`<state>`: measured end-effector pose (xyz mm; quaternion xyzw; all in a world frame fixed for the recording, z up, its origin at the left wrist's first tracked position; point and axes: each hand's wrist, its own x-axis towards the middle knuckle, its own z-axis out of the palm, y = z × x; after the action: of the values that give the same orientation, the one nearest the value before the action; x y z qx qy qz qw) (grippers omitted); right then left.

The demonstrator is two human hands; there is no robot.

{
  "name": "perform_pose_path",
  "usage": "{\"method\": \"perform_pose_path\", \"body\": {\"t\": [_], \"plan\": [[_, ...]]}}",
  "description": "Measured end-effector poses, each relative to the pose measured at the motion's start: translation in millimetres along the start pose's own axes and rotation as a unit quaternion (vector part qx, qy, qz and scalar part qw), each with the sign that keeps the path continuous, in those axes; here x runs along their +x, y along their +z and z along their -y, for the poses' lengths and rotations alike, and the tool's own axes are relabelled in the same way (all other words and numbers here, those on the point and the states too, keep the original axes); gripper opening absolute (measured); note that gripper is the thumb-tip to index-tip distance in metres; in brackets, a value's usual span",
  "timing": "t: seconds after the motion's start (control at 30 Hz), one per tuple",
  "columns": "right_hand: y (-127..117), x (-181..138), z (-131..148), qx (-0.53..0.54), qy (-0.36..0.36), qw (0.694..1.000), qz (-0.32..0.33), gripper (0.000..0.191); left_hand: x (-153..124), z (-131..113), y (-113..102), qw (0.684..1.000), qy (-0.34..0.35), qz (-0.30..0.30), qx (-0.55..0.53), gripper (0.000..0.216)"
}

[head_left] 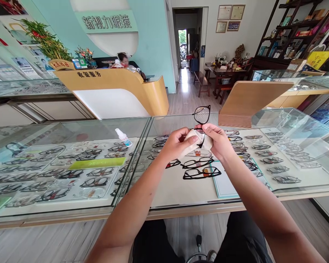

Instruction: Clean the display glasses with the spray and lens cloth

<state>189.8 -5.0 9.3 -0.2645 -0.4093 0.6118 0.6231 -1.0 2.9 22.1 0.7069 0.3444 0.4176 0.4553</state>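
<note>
A pair of dark-framed eyeglasses point(202, 114) is held up above the glass counter, one lens at the top and the other lower between my hands. My left hand point(181, 140) is closed on a pale cleaning cloth point(194, 140), which is pressed against the lower lens. With thumb and fingers, my right hand point(216, 138) pinches the frame near its middle; a part of the cloth shows under that hand. Below, two black-framed pairs of eyeglasses point(201, 173) and a red-and-black pair point(173, 164) are seen at the counter.
A white spray bottle point(123, 137) stands on the glass showcase point(142, 160) to the left. Rows of eyeglasses point(272, 160) fill the showcase on both sides. A wooden-backed stand point(253, 100) rises behind my right hand. Someone sits behind the reception desk point(156, 91).
</note>
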Motion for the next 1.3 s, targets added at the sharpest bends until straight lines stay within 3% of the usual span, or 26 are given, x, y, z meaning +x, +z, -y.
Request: {"method": "perform_pose_path", "body": {"t": [0.17,0.47,0.73,0.87,1.03,1.3], "plan": [[0,-2,4,0.009,0.012,0.998,0.066,0.027,-1,2,1,0.996,-0.032,0.045,-0.076,0.049],[0,-3,-1,0.025,0.003,0.997,0.072,0.021,-2,6,5,0.986,-0.082,0.076,-0.124,0.052],[2,-3,5,0.005,0.002,0.999,0.048,0.029,-3,4,7,0.984,-0.047,0.096,-0.140,0.065],[2,-4,5,0.000,0.006,0.999,0.050,0.028,-4,0,5,0.987,-0.043,0.104,-0.110,0.055],[-1,-3,5,-0.005,0.009,0.999,0.049,0.030,-3,1,5,0.996,-0.023,0.075,-0.045,0.053],[2,-4,1,-0.001,-0.004,0.999,0.048,0.029,-3,12,15,0.993,-0.036,0.036,-0.110,0.062]]}}
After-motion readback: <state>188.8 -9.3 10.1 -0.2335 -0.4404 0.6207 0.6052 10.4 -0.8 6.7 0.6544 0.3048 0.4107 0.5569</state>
